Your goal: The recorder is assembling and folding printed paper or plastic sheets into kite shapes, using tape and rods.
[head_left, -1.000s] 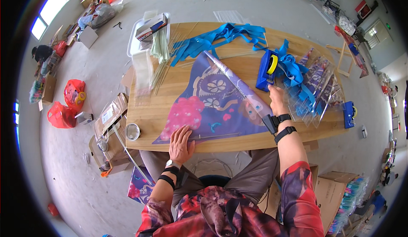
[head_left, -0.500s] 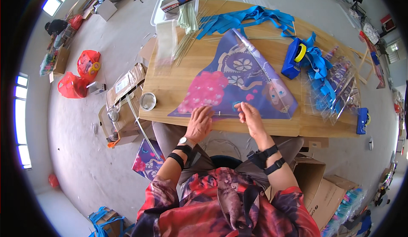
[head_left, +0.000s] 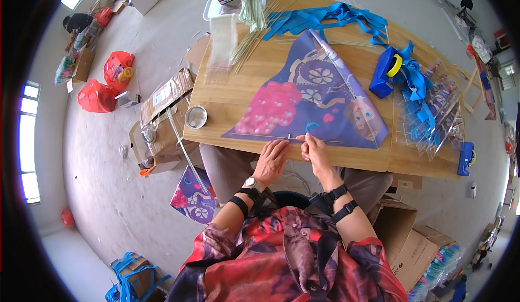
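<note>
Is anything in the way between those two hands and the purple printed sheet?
Nothing visible does. The left hand and right hand are both at the near edge of the purple sheet; the blue tape dispenser stands clear, off to its right.

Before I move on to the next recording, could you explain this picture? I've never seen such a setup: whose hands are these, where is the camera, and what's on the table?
There is no robot here: a seated person works with two bare hands. The wide fisheye camera sits on their head, looking down, so straight edges bend toward the rim.

On the wooden table lies a purple printed sheet, with a thin rod along its near edge. Around it are blue strips, a blue tape dispenser, clear plastic packages and a round container.

The left hand has its fingertips at the sheet's near edge. The right hand is pinched beside it; whether it grips anything is too small to tell.
</note>
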A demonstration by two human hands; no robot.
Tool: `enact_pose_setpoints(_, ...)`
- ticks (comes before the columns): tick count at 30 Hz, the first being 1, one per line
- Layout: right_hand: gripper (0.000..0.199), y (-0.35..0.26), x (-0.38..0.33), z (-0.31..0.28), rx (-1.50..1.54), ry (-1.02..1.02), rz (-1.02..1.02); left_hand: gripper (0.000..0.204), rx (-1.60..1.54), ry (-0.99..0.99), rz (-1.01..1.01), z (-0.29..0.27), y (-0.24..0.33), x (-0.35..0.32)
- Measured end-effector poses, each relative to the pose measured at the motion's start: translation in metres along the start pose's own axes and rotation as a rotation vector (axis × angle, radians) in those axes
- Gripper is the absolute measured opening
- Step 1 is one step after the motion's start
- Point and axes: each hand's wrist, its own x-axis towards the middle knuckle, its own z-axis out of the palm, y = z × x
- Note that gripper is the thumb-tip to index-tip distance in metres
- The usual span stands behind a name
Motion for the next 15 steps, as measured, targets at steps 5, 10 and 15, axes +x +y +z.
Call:
enact_pose_setpoints(5,0.040,0.0013,0.0018,0.0015,-0.032,0.005,0.000,0.056,-0.026,-0.002,-0.020,-0.0002,0.0013,0.0014)
enact_pose_setpoints(10,0.040,0.0016,0.0030,0.0021,-0.051,0.005,0.010,0.055,-0.032,0.009,-0.027,0.0003,0.0011,0.0012)
enact_pose_setpoints(15,0.038,0.0053,0.0058,0.0041,-0.038,0.033,0.004,0.057,-0.032,0.001,-0.027,0.0025,0.0004,-0.0001)
